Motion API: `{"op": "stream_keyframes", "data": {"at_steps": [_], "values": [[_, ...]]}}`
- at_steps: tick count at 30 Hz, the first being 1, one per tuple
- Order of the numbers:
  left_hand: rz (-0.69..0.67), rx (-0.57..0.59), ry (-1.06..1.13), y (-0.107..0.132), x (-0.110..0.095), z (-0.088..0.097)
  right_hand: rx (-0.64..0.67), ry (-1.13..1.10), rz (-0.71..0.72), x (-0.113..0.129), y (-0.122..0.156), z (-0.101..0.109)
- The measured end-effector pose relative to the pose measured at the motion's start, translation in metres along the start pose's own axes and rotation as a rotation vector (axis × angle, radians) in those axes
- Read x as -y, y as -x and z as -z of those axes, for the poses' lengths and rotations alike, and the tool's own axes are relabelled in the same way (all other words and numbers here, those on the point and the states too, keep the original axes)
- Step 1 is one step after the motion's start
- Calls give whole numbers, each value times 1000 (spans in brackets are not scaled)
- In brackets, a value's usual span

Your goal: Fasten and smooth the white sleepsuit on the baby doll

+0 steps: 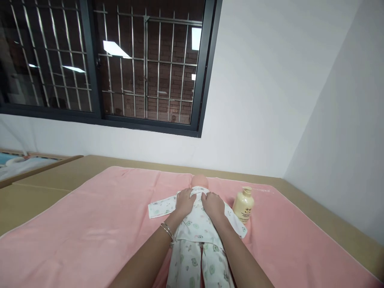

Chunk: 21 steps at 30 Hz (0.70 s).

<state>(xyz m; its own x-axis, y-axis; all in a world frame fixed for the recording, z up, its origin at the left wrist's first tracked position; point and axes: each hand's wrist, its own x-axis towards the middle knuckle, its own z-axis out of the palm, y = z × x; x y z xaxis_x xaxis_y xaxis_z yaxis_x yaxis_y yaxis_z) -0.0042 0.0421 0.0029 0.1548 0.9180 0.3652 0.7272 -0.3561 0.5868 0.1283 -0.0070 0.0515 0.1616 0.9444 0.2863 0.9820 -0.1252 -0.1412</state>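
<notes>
Head-worn camera looks forward and down; hands point(185, 203) near, window point(93, 60) beyond.

There is one round-headed doll point(197, 218) in one white printed cloth shirt point(199, 228) and one pair of matching trousers point(189, 262), with two bare hands on it: one left hand point(185, 203), one right hand point(214, 206). One pale-yellow bottle point(243, 205) stands right of the doll, one pink cloth sheet point(105, 224) lies beneath the doll, and one dark-framed window point(91, 52) shows beyond the doll.
</notes>
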Motion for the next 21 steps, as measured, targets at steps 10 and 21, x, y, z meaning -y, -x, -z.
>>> {"op": "stream_keyframes", "data": {"at_steps": [10,21], "values": [[-47,-118,-70,6,-9,-1,14,41,-60,11,4,5],[-104,-103,27,4,-7,0,64,-86,90,-5,-7,2]]}}
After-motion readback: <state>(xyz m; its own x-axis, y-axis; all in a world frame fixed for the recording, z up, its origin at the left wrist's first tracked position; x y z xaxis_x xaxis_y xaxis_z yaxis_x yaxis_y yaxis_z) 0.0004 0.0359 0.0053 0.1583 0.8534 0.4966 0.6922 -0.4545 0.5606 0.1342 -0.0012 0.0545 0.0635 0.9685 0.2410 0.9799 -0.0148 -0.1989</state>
